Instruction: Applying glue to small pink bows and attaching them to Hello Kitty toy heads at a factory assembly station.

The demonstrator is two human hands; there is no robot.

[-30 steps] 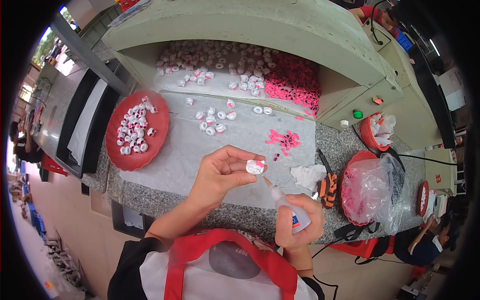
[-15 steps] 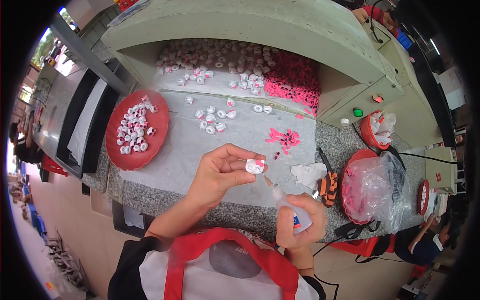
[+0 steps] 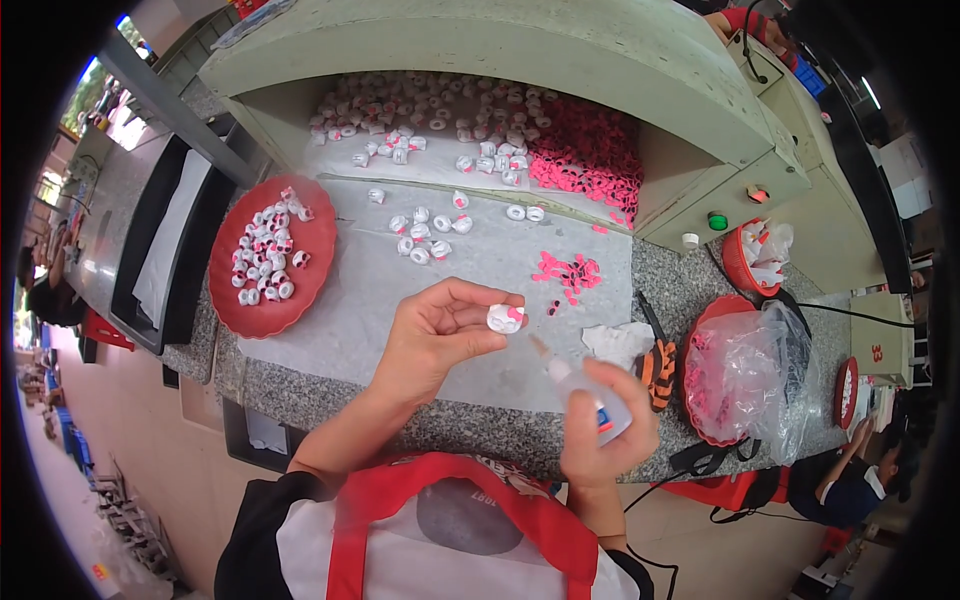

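Note:
Between the thumb and fingers of my left hand (image 3: 437, 337) is a small white cat-head figure (image 3: 505, 319) with a pink bow. My right hand (image 3: 608, 428) grips a translucent glue bottle (image 3: 572, 383) with a narrow brown tip. That tip points up and left toward the cat head, with a small gap between them. On the white paper (image 3: 370, 290) beyond my hands stand several more white cat heads (image 3: 420, 232). A loose heap of pink bow pieces (image 3: 568, 274) lies to their right.
A red scalloped dish (image 3: 318, 250) of cat heads with dark pink parts stands left. Ahead, a pale metal booth (image 3: 480, 50) shelters more heads and pink pieces. To the right are crumpled tissue (image 3: 617, 344), an orange-black striped item (image 3: 659, 373), a plastic bag (image 3: 765, 370) and a red bucket (image 3: 747, 266).
The glue bottle has drawn back slightly to the right, away from the cat head. My left hand has shifted a little left and up, tilting the cat head.

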